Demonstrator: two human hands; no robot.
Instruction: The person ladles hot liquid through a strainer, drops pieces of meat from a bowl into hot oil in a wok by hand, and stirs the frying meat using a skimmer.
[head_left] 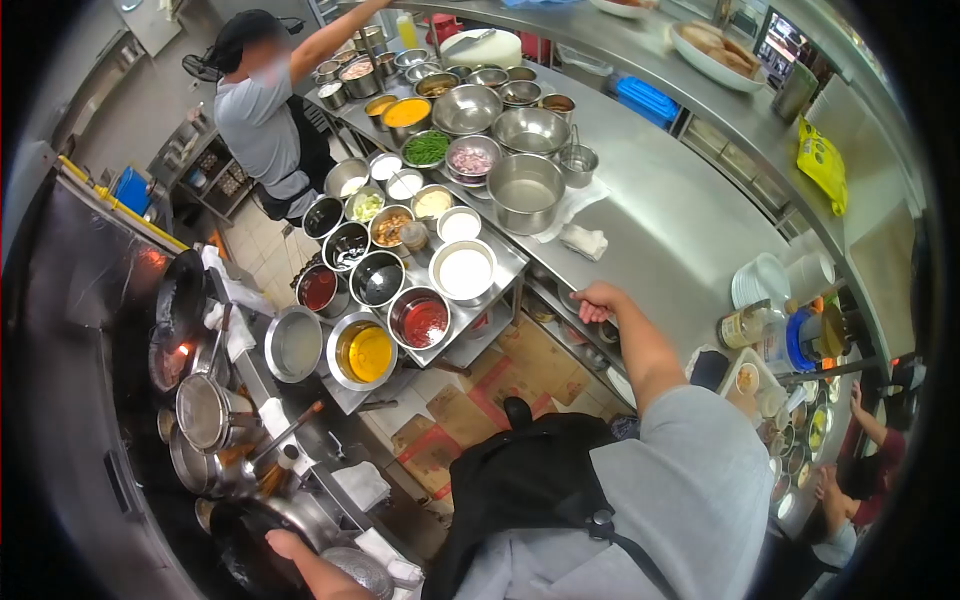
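My left hand is closed at the side of a black wok on the stove, seemingly on its rim or handle; the exact grip is small and dark. Beside that wrist lies a round perforated steel piece. My right hand reaches out by the edge of the steel counter, its fingers curled with nothing visible in them. A folded white cloth rests on the counter beyond it, near a large steel bowl.
Pots of sauces stand on a side table, including yellow liquid and red sauce. A ladle handle sticks out across the stove edge. A co-worker stands at the far left. An overhead shelf spans the counter; plates are stacked right.
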